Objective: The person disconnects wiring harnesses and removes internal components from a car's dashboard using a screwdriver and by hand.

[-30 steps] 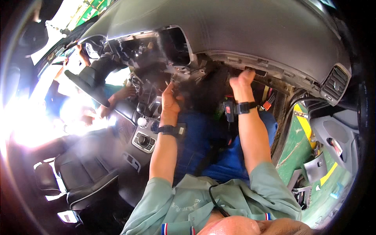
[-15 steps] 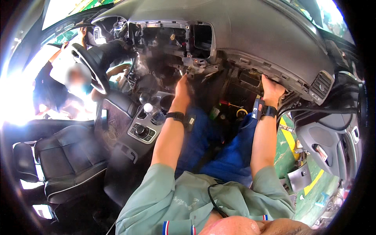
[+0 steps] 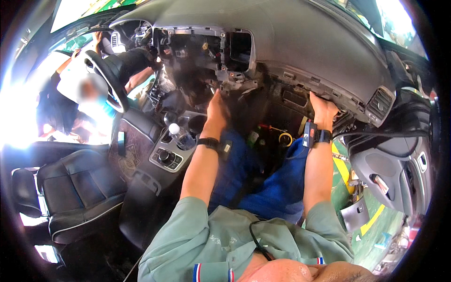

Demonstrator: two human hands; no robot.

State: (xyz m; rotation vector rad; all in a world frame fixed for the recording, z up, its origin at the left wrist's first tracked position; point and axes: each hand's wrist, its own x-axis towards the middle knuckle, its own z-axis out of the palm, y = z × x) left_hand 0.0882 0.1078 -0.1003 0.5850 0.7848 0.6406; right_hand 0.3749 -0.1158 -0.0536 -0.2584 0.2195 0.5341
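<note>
The black dashboard [image 3: 310, 42] spans the front of a car cabin, with its centre trim off and its frame bare. My right hand [image 3: 323, 108] is closed around its lower edge on the passenger side, the fingertips hidden behind that edge. Lower and closer to the middle, my left hand [image 3: 217, 112] grips the dashboard frame [image 3: 237, 83] below the centre opening. A small shiny metal piece [image 3: 212, 90] shows by its fingers, which are partly hidden in shadow. Dark straps with small boxes sit on both my wrists.
Across the cabin, a co-worker [image 3: 51, 105] leans in beside the steering wheel [image 3: 105, 80]. A clear bottle [image 3: 181, 137] stands in the centre console [image 3: 164, 162]. A yellow tape roll [image 3: 285, 139] and a screwdriver [image 3: 270, 127] lie in the footwell. The passenger door [image 3: 390, 174] hangs open at right.
Both my hands keep their places on the dashboard. The view has shifted slightly, so the dashboard end and door appear a little further left. The co-worker's forearm beyond the wheel has changed position.
</note>
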